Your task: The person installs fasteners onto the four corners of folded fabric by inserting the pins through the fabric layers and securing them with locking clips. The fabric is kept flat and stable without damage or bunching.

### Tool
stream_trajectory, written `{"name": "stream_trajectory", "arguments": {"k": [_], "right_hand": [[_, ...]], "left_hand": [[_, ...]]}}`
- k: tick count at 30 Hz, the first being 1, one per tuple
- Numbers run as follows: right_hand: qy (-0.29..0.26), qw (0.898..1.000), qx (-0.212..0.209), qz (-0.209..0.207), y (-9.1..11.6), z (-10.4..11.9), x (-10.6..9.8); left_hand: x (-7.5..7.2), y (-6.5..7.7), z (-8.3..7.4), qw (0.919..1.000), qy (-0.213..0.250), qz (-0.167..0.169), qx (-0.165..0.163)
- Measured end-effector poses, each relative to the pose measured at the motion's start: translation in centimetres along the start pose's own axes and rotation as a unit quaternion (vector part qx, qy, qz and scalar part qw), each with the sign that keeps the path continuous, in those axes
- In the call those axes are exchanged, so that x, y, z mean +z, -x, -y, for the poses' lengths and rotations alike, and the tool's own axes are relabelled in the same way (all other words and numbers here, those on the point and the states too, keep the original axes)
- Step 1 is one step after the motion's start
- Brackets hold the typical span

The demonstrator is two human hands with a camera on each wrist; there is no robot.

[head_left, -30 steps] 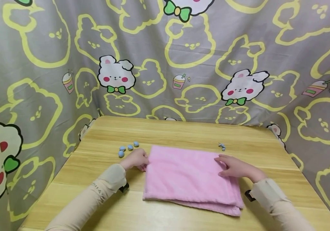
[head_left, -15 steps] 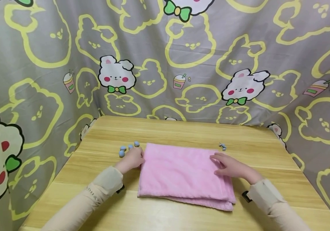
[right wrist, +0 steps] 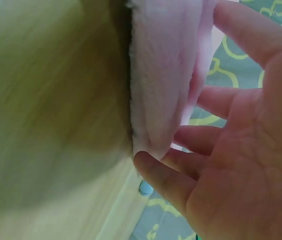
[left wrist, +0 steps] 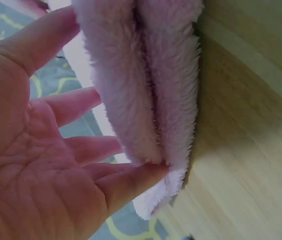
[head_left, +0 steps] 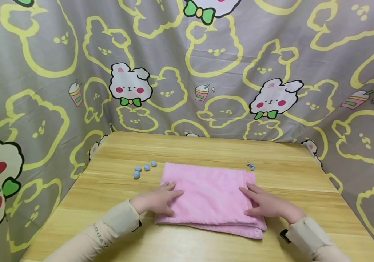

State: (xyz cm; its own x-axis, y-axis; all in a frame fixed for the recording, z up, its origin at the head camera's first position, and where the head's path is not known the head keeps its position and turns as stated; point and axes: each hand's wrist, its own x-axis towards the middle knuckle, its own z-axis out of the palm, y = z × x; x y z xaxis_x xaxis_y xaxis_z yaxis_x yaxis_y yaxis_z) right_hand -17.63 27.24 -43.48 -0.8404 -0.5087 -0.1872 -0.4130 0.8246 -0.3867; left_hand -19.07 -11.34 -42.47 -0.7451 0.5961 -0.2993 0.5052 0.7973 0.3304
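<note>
A fluffy pink cloth, folded into layers, lies flat on the wooden table. Its lower layers stick out a little at the front and right edges. On its left edge rests my left hand, fingers spread over the top. The left wrist view shows the thick fold beside those extended fingers, the little finger touching the fold. My right hand rests on the right edge, fingers spread too. In the right wrist view its straight fingers lie against the side of the cloth. Neither hand grips it.
Several small blue rounded pieces lie on the table beyond the cloth's left corner. A small blue object of unclear kind lies just behind the right corner. A patterned grey curtain surrounds the table's back and sides.
The cloth has slid slightly left. My left hand has let go of the left edge and now lies spread on top. My right hand has shifted slightly nearer me, along the right edge.
</note>
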Motion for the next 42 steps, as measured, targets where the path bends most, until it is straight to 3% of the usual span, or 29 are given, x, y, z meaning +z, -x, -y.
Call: {"name": "stream_trajectory", "arguments": {"k": [7, 13, 23, 27, 31, 35, 38, 42], "right_hand": [[-0.004, 1.0, 0.006, 0.01, -1.5, -0.3, 0.2], [0.012, 1.0, -0.009, -0.007, -3.0, -0.9, 0.0], [0.016, 1.0, 0.002, -0.005, -5.2, -1.6, -0.2], [-0.023, 1.0, -0.003, -0.002, -5.3, -1.9, -0.7], [-0.071, 0.996, -0.02, -0.043, -5.0, -2.5, -1.8], [-0.082, 0.99, -0.008, -0.111, -4.8, -3.4, -3.0], [-0.086, 0.984, 0.024, -0.152, -4.9, -4.0, -3.6], [-0.073, 0.975, 0.063, -0.2, -5.1, -4.7, -4.0]], "left_hand": [[0.5, -1.1, 0.3, 1.0, 0.004, 0.0, 0.0], [-0.2, -2.2, 1.3, 0.9998, 0.013, 0.0, 0.012], [-1.1, -3.8, 3.3, 0.9997, 0.019, 0.004, 0.012], [-1.7, -3.8, 3.5, 0.9996, 0.025, 0.011, 0.012], [-2.6, -3.6, 2.8, 0.9995, 0.02, 0.012, 0.02], [-4.0, -3.7, 1.6, 0.9965, 0.044, -0.043, 0.057], [-5.0, -3.9, 0.5, 0.9881, 0.081, -0.102, 0.082], [-5.6, -4.3, -1.1, 0.9765, 0.125, -0.148, 0.095]]}}
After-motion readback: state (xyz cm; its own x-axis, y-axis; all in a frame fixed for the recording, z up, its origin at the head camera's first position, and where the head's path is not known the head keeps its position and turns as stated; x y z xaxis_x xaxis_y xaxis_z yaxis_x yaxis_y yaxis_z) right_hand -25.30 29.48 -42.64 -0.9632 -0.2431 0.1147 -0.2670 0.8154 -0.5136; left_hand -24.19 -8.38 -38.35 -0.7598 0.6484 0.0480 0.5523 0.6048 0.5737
